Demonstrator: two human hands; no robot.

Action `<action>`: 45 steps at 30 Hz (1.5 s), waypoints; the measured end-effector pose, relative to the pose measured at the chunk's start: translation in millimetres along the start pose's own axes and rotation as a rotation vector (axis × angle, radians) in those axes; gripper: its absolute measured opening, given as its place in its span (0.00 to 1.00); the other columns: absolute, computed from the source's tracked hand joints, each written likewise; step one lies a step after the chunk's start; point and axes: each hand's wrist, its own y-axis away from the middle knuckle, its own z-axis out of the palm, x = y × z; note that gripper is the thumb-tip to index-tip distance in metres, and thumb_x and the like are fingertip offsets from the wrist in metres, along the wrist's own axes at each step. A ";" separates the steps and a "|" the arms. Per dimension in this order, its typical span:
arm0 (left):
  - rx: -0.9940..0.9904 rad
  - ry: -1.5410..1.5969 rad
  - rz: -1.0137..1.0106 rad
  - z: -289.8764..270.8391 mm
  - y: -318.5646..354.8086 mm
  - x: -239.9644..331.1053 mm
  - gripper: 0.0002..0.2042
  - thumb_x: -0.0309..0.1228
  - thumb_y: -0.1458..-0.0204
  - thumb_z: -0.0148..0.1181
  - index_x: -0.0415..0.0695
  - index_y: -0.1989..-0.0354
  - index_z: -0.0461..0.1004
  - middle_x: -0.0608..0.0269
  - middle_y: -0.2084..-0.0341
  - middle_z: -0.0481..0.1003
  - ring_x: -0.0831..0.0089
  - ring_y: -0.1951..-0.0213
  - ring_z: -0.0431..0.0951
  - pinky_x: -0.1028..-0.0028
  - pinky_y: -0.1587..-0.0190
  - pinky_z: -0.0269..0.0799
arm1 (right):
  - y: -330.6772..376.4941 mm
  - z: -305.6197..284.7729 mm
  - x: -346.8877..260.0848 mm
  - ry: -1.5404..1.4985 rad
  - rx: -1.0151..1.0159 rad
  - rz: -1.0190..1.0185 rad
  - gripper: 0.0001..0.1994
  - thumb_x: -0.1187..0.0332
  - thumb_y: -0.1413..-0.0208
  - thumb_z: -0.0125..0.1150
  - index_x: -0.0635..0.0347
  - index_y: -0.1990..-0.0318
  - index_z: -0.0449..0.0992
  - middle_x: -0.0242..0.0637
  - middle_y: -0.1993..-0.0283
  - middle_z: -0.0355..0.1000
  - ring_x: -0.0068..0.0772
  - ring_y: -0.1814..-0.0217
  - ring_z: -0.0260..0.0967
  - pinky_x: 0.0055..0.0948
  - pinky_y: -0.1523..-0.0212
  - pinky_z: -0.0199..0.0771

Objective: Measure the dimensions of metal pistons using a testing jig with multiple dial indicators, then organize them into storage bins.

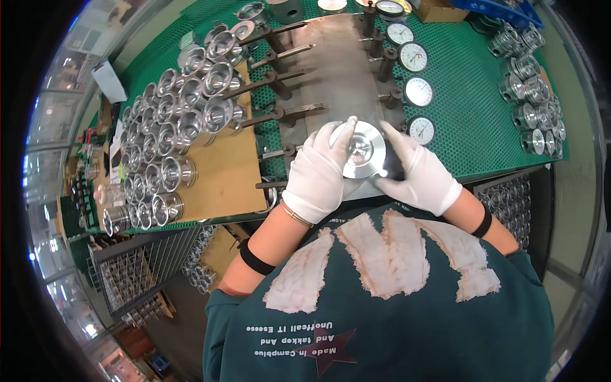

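A shiny round metal piston (368, 164) is held flat-face up in front of me, above the near end of the grey metal plate (340, 70). My left hand (318, 167), in a white glove, grips its left side with a fingertip over the rim. Around the right edge curve the gloved fingers of my right hand (421, 170), with a dark gap between palm and piston. The fingers beneath the piston are hidden. Dark posts with metal rods line the plate's left, and dial gauges (419, 91) stand along its right.
Many pistons (191, 93) stand in rows on a brown board (223, 184) at left. More pistons (536, 89) are grouped at far right on the green mat (471, 108). A blue crate (509, 11) sits at back right. A wire rack (143, 267) stands below the table's left side.
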 end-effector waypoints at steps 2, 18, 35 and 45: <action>-0.010 -0.011 0.002 4.3 -4.4 -3.2 0.45 0.38 0.63 0.76 0.42 0.34 0.59 0.47 0.48 0.69 0.48 0.50 0.74 0.57 0.49 0.73 | 12.6 7.8 18.1 -0.210 -0.139 0.200 0.42 0.63 0.50 0.66 0.69 0.30 0.53 0.58 0.42 0.69 0.57 0.49 0.74 0.38 0.46 0.73; -0.025 0.161 -0.063 14.0 -22.6 -13.4 0.52 0.37 0.64 0.78 0.40 0.30 0.52 0.42 0.42 0.64 0.46 0.42 0.68 0.58 0.41 0.70 | 22.7 35.8 16.8 -0.829 -0.111 0.447 0.43 0.68 0.45 0.63 0.68 0.27 0.44 0.41 0.59 0.75 0.23 0.66 0.72 0.23 0.63 0.75; -0.174 1.065 -0.027 -45.8 -12.0 24.5 0.27 0.24 0.48 0.53 0.35 0.37 0.61 0.46 0.43 0.68 0.58 0.46 0.73 0.66 0.42 0.69 | 13.2 -45.3 -2.9 -1.157 0.078 0.165 0.29 0.76 0.46 0.48 0.66 0.33 0.60 0.46 0.38 0.67 0.39 0.33 0.64 0.34 0.34 0.63; 0.365 -0.569 -0.805 -124.4 101.1 -184.6 0.37 0.38 0.47 0.64 0.27 0.34 0.56 0.30 0.41 0.65 0.39 0.40 0.66 0.57 0.37 0.63 | -57.0 -127.6 163.3 -0.516 0.675 0.505 0.19 0.66 0.34 0.46 0.69 0.41 0.67 0.48 0.40 0.68 0.35 0.54 0.78 0.29 0.66 0.85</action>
